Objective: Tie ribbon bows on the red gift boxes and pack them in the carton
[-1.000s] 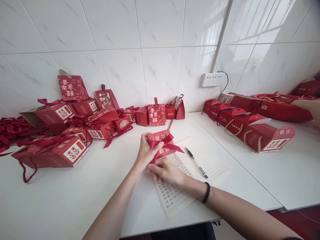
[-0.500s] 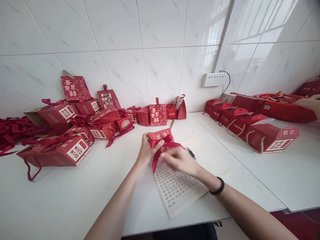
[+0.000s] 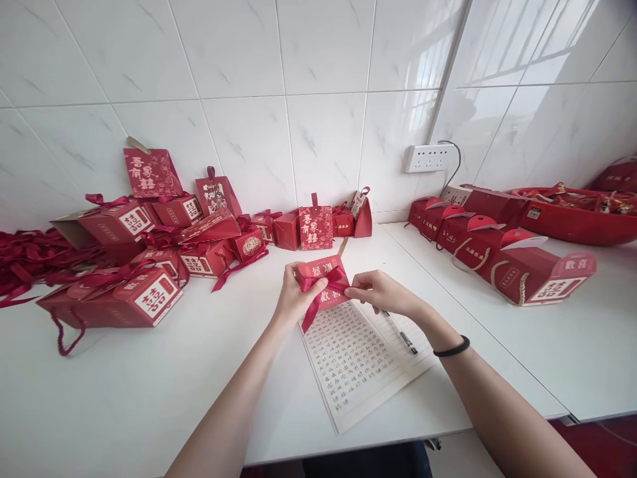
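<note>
The left hand [image 3: 292,295] is clamped around the near-centre small red card box [image 3: 318,267], its thumb pressing a satiny crimson ribbon [image 3: 312,317] against the printed face. The right hand [image 3: 381,292], just to the right, has thumb and forefinger pinched on the ribbon's other end. The box sits over the far end of a thin paper notebook [image 3: 343,362] with handwritten rows; whether it touches the page cannot be told. A slim clear pen [image 3: 408,342] lies on the notebook's right side. On the smooth white worktop [image 3: 213,378], boxy printed cartons [image 3: 117,309] with glossy bows stand left.
</note>
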The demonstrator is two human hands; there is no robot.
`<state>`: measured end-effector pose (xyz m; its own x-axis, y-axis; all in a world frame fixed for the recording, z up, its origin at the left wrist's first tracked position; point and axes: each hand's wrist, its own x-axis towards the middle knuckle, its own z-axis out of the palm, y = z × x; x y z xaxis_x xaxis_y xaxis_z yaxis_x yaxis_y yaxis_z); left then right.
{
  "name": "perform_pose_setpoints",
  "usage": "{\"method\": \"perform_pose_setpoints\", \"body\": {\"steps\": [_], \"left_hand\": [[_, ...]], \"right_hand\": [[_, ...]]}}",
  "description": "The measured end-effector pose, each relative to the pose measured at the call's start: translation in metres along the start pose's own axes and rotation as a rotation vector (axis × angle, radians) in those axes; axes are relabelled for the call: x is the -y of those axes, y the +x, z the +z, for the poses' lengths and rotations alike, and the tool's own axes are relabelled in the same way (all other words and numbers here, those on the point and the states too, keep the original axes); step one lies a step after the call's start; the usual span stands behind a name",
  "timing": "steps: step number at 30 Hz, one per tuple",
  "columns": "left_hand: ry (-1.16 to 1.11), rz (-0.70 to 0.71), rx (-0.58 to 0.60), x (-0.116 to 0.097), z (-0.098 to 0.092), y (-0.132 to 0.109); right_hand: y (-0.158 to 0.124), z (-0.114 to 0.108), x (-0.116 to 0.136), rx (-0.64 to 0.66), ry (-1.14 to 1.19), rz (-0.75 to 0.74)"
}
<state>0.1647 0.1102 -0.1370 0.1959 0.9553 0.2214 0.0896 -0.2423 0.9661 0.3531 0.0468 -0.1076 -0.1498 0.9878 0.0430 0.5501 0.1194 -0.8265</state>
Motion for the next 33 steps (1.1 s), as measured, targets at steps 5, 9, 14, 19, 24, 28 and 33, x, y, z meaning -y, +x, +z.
{"method": "perform_pose_setpoints", "body": {"steps": [5,9,14,19,24,28,33], "left_hand": [[0.004,-0.014,0.007,-0.001,0.0,0.0],[-0.01,-0.04,0.007,-0.004,0.0,-0.002],[-0.033,-0.048,0.025,-0.007,0.001,-0.003],[-0.062,-0.034,0.064,-0.01,0.002,-0.006],[-0.039,-0.032,0.045,-0.007,0.004,-0.007],[0.086,0.063,-0.293,-0.004,0.01,-0.014],[0.139,0.164,-0.334,-0.003,0.017,-0.022]], "right_hand": [[0.0,-0.003,-0.002,0.098,0.016,0.016],[0.0,-0.011,-0.008,0.174,-0.009,0.034],[0.003,-0.012,-0.011,0.008,0.029,-0.032],[0.013,0.017,-0.007,-0.416,0.153,-0.314],[0.02,0.034,-0.009,-0.489,0.234,-0.328],[0.022,0.033,-0.011,-0.561,0.263,-0.3],[0.023,0.034,-0.011,-0.528,0.344,-0.255]]}}
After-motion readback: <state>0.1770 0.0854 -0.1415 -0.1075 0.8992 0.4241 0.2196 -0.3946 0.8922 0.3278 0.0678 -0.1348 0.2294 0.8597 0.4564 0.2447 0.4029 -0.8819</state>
